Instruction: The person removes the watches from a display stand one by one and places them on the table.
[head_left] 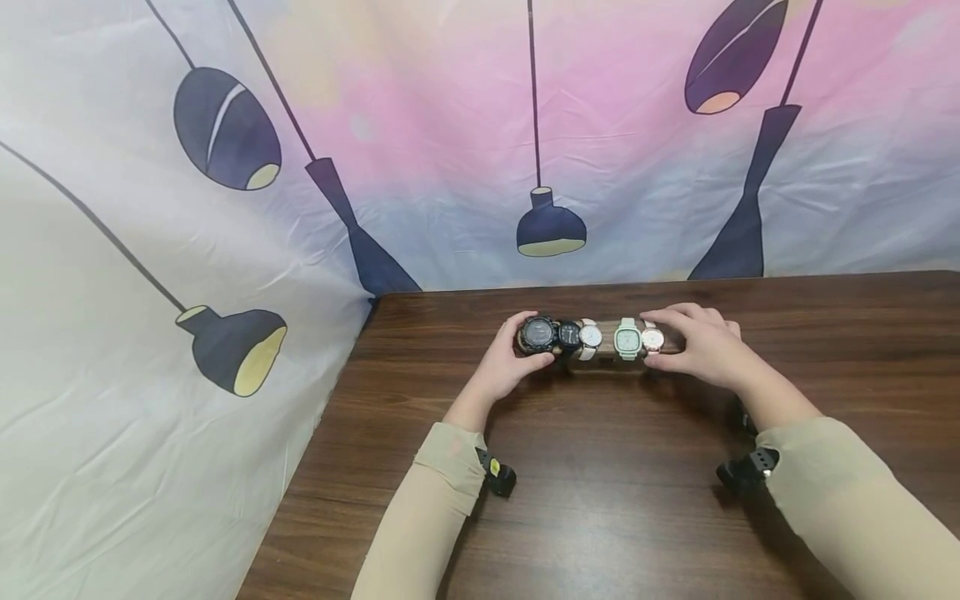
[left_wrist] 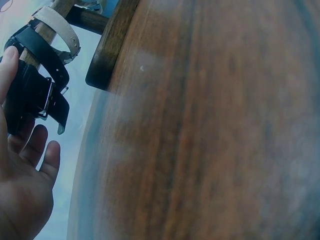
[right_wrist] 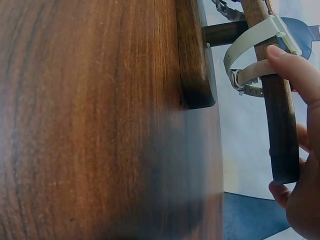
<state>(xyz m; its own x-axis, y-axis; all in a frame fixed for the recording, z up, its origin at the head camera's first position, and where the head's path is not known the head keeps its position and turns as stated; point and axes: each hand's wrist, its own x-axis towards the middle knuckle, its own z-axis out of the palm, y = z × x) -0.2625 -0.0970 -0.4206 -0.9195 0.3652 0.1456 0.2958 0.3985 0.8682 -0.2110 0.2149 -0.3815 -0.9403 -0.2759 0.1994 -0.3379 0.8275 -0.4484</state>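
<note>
A wooden watch stand carries several watches in a row along its bar, above a wooden base. My left hand holds the large round black watch at the bar's left end between thumb and fingers. Beside that sit a square black watch and a white-strapped round watch. Farther right is a mint-green square watch. At its right, my right hand pinches a rose-gold watch on a pale strap; in the right wrist view the thumb presses that strap.
The stand is near the back edge of a dark brown wooden table. Behind it hangs a cloth backdrop printed with lamps, which continues down the left side. A black strapped device sits on my left wrist, another on my right.
</note>
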